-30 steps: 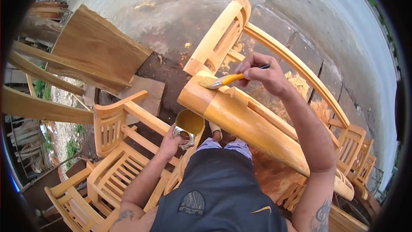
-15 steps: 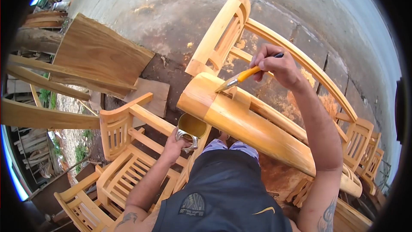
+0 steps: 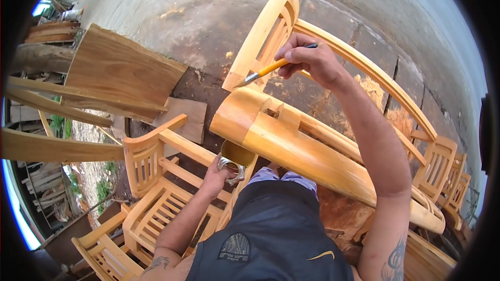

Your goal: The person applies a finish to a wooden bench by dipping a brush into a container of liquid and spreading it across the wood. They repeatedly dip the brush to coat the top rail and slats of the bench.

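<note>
My right hand grips a paintbrush with a yellow handle, its bristles pointing down and left. The bristle tip is just above the near end of a wide, curved wooden rail, overlapping the foot of an armrest panel in this view. Parts of the rail look glossy and darker, and its left end is paler. Low on the left, my left hand holds a can with a yellowish-brown inside and a ragged silvery piece at its near side. The can sits just below the rail's left end.
Slatted wooden chairs stand at lower left, and more chairs at right. A slatted armrest panel and long rail lie beyond the work. Wide boards lean at left. Sawdust dots the concrete floor.
My right hand has moved left and slightly up, carrying the brush from the rail's top surface to beyond its left end. The left hand and can have shifted only slightly.
</note>
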The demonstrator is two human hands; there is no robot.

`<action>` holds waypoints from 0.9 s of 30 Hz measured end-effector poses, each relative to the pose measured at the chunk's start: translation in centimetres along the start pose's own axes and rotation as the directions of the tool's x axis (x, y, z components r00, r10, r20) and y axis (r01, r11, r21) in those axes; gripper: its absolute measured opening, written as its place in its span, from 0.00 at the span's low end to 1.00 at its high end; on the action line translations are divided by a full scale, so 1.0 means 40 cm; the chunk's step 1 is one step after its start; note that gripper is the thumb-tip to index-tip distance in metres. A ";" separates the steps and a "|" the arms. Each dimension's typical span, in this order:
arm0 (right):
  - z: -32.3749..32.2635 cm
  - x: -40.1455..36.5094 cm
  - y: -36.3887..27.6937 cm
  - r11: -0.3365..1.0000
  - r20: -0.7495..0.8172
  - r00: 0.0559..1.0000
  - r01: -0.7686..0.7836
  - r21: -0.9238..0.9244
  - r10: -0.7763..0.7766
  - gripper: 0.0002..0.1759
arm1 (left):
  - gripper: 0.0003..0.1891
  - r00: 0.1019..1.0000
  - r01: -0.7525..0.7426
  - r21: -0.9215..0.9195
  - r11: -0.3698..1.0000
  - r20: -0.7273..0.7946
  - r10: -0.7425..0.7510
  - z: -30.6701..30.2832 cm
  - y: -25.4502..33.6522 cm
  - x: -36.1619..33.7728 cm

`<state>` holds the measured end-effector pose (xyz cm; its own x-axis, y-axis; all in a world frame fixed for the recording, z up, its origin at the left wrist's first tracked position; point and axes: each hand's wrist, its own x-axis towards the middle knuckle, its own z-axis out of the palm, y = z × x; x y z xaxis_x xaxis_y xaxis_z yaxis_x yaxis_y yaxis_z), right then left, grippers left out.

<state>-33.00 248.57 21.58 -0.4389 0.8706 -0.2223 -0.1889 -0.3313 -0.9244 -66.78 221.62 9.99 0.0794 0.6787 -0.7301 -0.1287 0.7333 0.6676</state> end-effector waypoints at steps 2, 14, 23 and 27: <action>0.045 0.006 0.029 0.997 0.042 0.997 -0.061 -0.040 0.062 0.08 | 0.37 1.000 -0.027 0.024 0.999 -0.003 0.027 0.001 0.000 0.004; 0.011 -0.077 0.005 0.992 0.071 0.993 -0.083 -0.100 0.090 0.08 | 0.40 0.999 0.042 -0.034 0.999 -0.004 -0.042 0.012 0.021 -0.012; 0.070 -0.158 -0.029 0.989 0.039 0.999 0.015 -0.148 -0.009 0.07 | 0.43 0.998 0.067 -0.029 0.997 -0.002 -0.067 0.019 0.020 -0.008; 0.009 -0.217 -0.051 0.981 0.010 0.998 -0.054 -0.185 0.057 0.05 | 0.43 0.999 0.053 -0.021 0.998 0.015 -0.053 0.020 0.013 -0.006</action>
<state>-29.13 241.54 25.52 -0.4580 0.8464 -0.2717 0.0013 -0.3050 -0.9524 -66.09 221.88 10.63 0.1006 0.6396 -0.7621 -0.1447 0.7672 0.6248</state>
